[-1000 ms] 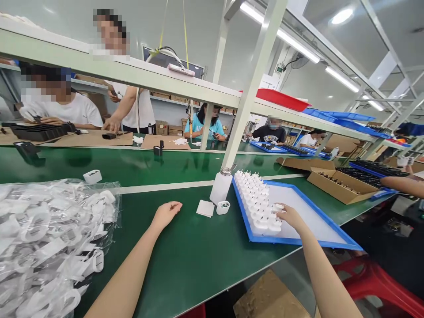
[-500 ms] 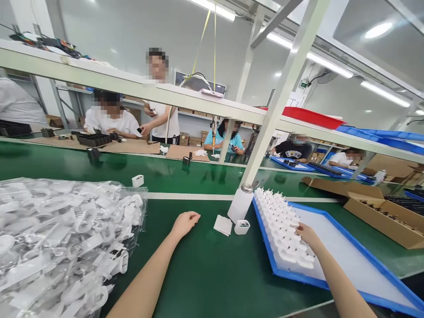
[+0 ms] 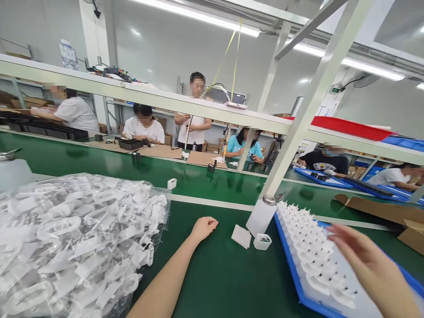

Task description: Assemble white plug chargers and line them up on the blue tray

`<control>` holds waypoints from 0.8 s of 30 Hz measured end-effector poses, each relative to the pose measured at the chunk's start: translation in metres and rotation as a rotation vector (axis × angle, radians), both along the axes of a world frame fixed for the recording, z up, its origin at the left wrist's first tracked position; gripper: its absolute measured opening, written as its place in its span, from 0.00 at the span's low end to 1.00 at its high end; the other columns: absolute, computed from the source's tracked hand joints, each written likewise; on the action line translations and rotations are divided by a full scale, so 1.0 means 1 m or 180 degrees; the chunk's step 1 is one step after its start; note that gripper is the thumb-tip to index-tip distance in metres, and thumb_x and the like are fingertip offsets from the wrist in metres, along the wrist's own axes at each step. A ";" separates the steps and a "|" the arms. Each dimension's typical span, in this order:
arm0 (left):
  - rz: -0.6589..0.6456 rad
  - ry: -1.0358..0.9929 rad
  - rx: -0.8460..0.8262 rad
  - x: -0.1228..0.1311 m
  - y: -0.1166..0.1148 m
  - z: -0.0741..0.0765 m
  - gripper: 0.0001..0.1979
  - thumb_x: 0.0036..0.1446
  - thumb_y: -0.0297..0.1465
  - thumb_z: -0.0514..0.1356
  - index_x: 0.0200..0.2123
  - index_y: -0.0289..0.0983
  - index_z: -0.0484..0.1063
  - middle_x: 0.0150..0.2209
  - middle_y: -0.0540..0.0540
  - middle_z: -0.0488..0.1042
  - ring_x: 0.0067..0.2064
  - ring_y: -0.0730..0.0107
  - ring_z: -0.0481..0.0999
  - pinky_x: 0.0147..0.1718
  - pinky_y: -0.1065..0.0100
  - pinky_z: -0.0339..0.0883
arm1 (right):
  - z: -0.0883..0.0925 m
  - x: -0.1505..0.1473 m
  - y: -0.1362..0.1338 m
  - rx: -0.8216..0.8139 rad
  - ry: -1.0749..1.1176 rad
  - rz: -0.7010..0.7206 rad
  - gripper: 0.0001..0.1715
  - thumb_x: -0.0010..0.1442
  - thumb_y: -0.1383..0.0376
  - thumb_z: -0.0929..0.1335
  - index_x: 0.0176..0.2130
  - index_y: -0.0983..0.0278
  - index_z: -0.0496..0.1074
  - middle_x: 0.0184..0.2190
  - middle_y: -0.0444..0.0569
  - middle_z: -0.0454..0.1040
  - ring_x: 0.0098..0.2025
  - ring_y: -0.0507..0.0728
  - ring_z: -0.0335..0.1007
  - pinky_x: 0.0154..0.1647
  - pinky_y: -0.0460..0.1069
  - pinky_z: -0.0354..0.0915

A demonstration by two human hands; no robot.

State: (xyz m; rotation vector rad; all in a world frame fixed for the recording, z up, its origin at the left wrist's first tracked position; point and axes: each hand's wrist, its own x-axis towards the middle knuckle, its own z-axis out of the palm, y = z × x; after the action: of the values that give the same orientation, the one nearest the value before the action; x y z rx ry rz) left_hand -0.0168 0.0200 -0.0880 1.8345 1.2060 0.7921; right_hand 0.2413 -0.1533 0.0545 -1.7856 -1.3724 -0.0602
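White parts (image 3: 314, 247) stand in rows at the left side of the blue-rimmed tray (image 3: 289, 260). Over this tray is the right hand (image 3: 364, 256), half open, with nothing visible in its grasp. Left of the tray, the left hand (image 3: 204, 229) is loosely curled; whether it holds something, I cannot tell.

This was a factory assembly room: people (image 3: 145, 130) worked along a long green tabletop (image 3: 228, 282), white parts (image 3: 82, 243) lay heaped in bulk, identical pieces (image 3: 314, 251) stood in rows in a blue tray (image 3: 288, 254), and tube lights (image 3: 205, 16) shone overhead.
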 end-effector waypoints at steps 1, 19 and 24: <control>0.0027 0.0095 0.0102 0.001 -0.001 0.000 0.13 0.44 0.35 0.47 0.25 0.35 0.69 0.24 0.49 0.70 0.24 0.74 0.67 0.24 0.74 0.57 | -0.002 -0.026 0.000 -0.0203 -0.0149 0.0555 0.14 0.43 0.54 0.59 0.32 0.52 0.64 0.33 0.50 0.68 0.34 0.59 0.64 0.32 0.53 0.62; 0.0186 0.0510 0.0414 -0.001 -0.006 0.000 0.13 0.44 0.30 0.47 0.28 0.36 0.69 0.26 0.49 0.70 0.28 0.73 0.67 0.26 0.74 0.57 | -0.106 -0.299 0.136 -0.1187 -0.0916 0.3476 0.19 0.45 0.70 0.59 0.38 0.60 0.66 0.26 0.43 0.69 0.29 0.55 0.65 0.26 0.45 0.58; 0.0192 0.0332 0.0214 0.000 -0.004 0.001 0.12 0.44 0.30 0.47 0.28 0.36 0.69 0.26 0.49 0.70 0.28 0.73 0.67 0.28 0.73 0.58 | -0.104 -0.301 0.140 -0.1278 -0.0269 0.3535 0.15 0.45 0.71 0.58 0.30 0.59 0.69 0.24 0.43 0.70 0.27 0.54 0.66 0.25 0.45 0.60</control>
State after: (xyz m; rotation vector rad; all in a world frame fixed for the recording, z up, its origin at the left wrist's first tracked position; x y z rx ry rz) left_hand -0.0169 0.0161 -0.0874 1.9221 1.3207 0.7872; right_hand -0.0598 -0.0131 -0.0493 -1.0732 -2.3682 0.7790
